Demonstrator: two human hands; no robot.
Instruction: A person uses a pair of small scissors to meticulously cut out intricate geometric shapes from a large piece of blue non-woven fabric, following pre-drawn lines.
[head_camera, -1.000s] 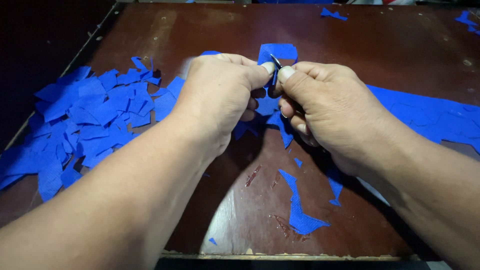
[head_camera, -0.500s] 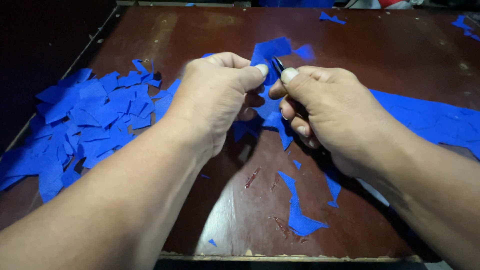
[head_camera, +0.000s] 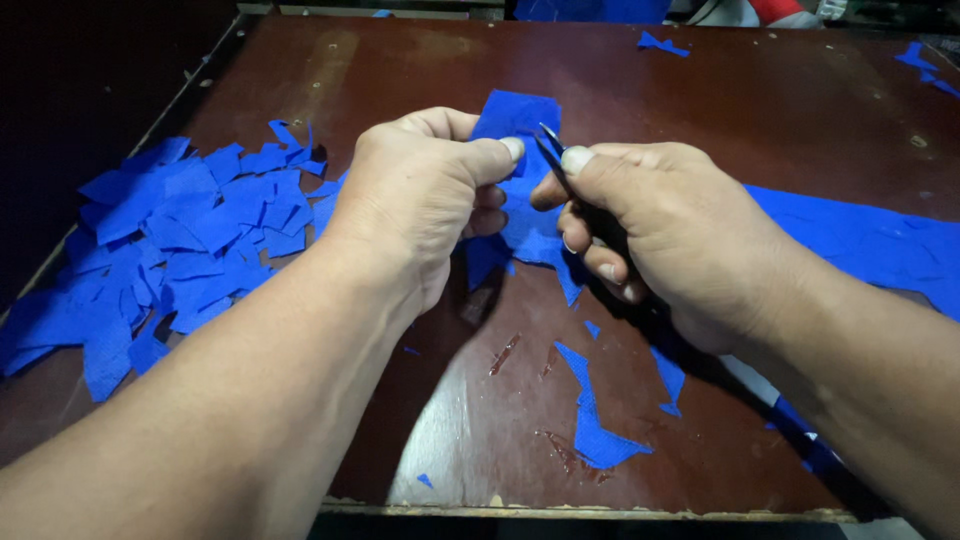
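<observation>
2 bare forearms come in from the bottom corners of the view, and no sleeve shows on either one. The left hand (head_camera: 425, 195) has a broad back with rounded knuckles and a short, pale thumbnail trimmed close. The right hand (head_camera: 665, 235) has the same build, with a pale, short thumbnail and 3 more short nails showing on its fingers. Fine creases cross the knuckles and wrists of both hands. No ring, watch, band or glove shows on either hand or wrist. Both forearms are thick and smooth, with little hair to be seen in this light.
</observation>
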